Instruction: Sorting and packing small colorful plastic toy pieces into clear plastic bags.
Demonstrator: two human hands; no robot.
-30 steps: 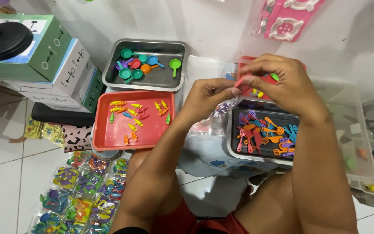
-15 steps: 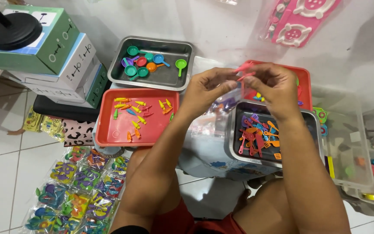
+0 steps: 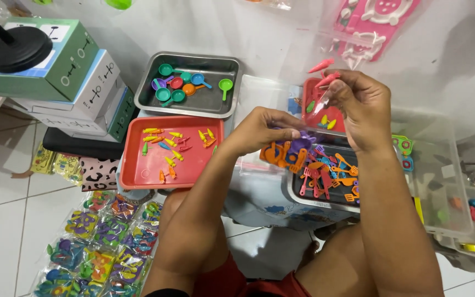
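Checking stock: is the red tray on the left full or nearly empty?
Nearly empty: the red tray holds a few small carrot-shaped pieces; most of its floor is bare.

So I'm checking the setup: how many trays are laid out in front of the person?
4: a metal tray of toy pans, a red tray, a second red tray partly hidden behind the right hand, and a second metal tray under both hands.

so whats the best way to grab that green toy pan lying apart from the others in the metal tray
Pinch the green toy pan by its thin handle, coming straight down from above. It lies flat on the metal tray floor, apart from the clustered pans, with the handle pointing toward the near rim and open space on both sides. The round bowl is wider and sits low, so it looks harder to pinch.
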